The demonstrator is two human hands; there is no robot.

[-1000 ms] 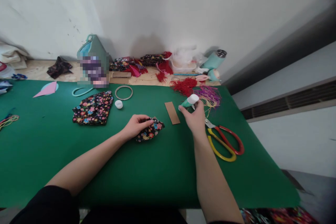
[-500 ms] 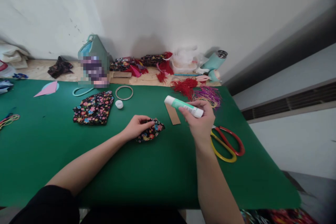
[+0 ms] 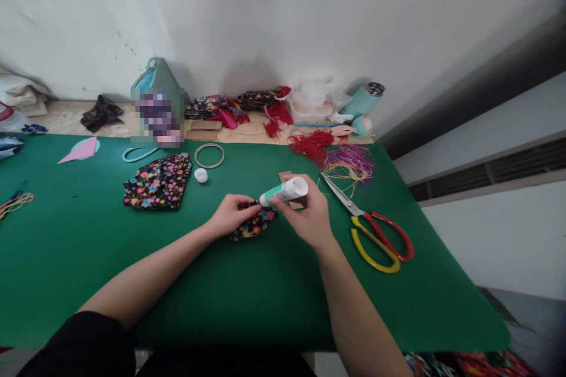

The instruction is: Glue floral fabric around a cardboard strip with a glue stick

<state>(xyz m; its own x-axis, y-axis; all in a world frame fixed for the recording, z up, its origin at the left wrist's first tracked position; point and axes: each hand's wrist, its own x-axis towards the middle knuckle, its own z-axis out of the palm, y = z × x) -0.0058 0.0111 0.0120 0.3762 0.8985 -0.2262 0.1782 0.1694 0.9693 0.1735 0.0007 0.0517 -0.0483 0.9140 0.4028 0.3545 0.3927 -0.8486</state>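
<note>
On the green mat (image 3: pixel 198 300) lies a small piece of black floral fabric (image 3: pixel 254 227). My left hand (image 3: pixel 232 214) is closed on its upper left edge, thumb on top. My right hand (image 3: pixel 312 215) grips a white and green glue stick (image 3: pixel 283 191), tilted with its front end down at the fabric's top edge, close by my left thumb. Whether the glue tip touches the cloth is hard to make out. Behind my right hand, a strip of brown cardboard (image 3: pixel 285 176) is mostly hidden. A white cap (image 3: pixel 200 175) lies farther left.
Large scissors (image 3: pixel 371 227) with red and yellow handles lie right of my right hand. A floral fabric stack (image 3: pixel 159 182) and a ring (image 3: pixel 209 156) are at left. Tassel threads (image 3: pixel 349 162), a pouch (image 3: pixel 170 82) and a bottle (image 3: pixel 362 100) stand toward the wall.
My right hand has moved left and down with the glue stick, bringing its front end to the fabric. The scissors' blades now show. My left hand has stayed in place.
</note>
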